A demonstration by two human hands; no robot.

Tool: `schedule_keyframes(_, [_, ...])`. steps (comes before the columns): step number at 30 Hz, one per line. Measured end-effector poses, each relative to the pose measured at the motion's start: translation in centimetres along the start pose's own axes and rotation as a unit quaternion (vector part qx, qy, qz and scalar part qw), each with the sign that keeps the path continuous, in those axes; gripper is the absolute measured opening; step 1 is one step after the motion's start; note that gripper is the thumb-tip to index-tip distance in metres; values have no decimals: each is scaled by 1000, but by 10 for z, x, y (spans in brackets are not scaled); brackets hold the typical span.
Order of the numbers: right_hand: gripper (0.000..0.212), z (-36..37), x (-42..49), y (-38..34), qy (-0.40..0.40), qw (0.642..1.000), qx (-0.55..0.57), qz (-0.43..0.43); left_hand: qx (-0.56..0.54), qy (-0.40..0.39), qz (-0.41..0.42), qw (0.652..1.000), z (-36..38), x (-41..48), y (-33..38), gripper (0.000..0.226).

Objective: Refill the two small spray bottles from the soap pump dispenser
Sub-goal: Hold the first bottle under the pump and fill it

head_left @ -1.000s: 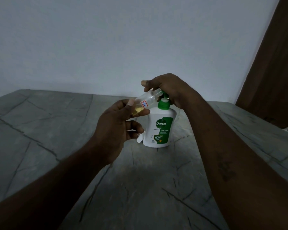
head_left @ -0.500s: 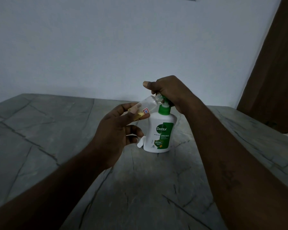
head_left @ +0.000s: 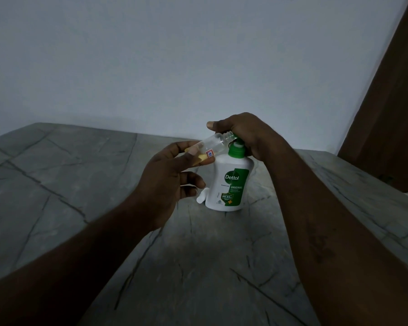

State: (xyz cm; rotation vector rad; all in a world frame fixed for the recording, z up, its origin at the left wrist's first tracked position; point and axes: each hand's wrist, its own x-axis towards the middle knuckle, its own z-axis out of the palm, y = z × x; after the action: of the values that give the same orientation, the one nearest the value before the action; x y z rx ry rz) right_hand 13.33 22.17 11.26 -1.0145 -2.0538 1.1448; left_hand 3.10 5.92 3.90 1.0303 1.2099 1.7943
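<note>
A white soap pump dispenser (head_left: pixel 231 182) with a green collar and green label stands on the grey stone table (head_left: pixel 198 267). My right hand (head_left: pixel 243 132) covers its pump head from above. My left hand (head_left: pixel 172 175) holds a small clear spray bottle (head_left: pixel 212 147), uncapped and tilted, its open neck right at the pump spout. Yellowish liquid lies in the lower end of that bottle, partly behind my fingers. A small white object (head_left: pixel 201 196), partly hidden, lies on the table just left of the dispenser's base. I see no other spray bottle.
A pale wall (head_left: pixel 174 67) rises behind the table. A dark brown door or panel (head_left: pixel 391 109) stands at the right. The grey table surface has dark vein lines and stretches left and toward me.
The small bottle's neck has stayed at the spout while both hands and the dispenser shifted slightly in view. My right hand stays on the pump head.
</note>
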Motion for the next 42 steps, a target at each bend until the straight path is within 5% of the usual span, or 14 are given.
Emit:
schedule_keyframes(9, [32, -5, 2, -4, 54, 996, -34, -63, -14, -8, 7, 1000, 0, 1, 2, 31])
schedule_keyframes(25, [15, -2, 2, 0, -3, 1000, -19, -7, 5, -13, 8, 1000, 0, 1, -6, 27])
schedule_keyframes(35, [33, -7, 0, -9, 81, 986, -110, -93, 32, -26, 17, 999, 3, 3, -7, 25])
schedule_keyframes(42, [31, -7, -2, -10, 63, 991, -104, -55, 8, -22, 7, 1000, 1, 5, -8, 25])
